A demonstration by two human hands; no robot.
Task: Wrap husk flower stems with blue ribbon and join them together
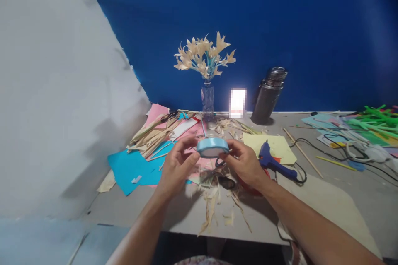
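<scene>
A roll of shiny light blue ribbon [212, 144] is held up over the middle of the table, its flat side tipped slightly downward. My left hand [181, 163] is closed on the roll's left edge, thumb below and fingers behind. At the opposite edge, my right hand [245, 165] pinches it between thumb and fingers. Beneath lie dark-handled scissors [226, 182], partly hidden, among scraps of dried husk [209, 211]. A blue glue gun [275, 161] rests just right of my right hand, near a yellow paper sheet [287, 143].
Behind the roll stands a glass vase [207, 99] with pale husk flowers [203, 54]. A dark flask [269, 97] is by the blue wall. Blue paper [124, 169] and dried husks [152, 136] lie left; green pipe cleaners [376, 120] and cords [329, 153] lie right.
</scene>
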